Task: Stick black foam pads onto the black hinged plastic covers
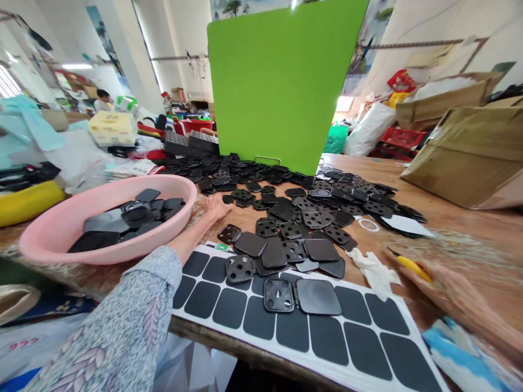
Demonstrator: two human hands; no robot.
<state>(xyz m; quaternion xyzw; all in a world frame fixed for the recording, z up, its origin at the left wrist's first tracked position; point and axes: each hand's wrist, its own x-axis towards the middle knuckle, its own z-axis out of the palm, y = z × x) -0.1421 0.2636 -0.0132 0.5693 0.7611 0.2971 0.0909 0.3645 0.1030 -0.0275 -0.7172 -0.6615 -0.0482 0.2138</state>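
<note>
My left hand [218,206] reaches forward past the basin, fingers stretched out at the left edge of a heap of black plastic compact cases [281,209]. A small black piece [227,199] lies against its fingertips. At the right, my right hand [453,288], blurred, is closed around a yellow-handled tool [413,268] whose dark pointed tip faces left; its exact kind is unclear. One compact case [318,296] lies unfolded in front of me, its holed half left and its smooth half right. Beneath it is a white sheet [302,322] of dark rounded squares.
A pink basin [118,247] holding black pieces stands left. Behind the heap rises a tall green board [281,87]. A crumpled white cloth [373,272] and white ring [368,225] lie right of the cases. A cardboard box [469,158] sits at the far right.
</note>
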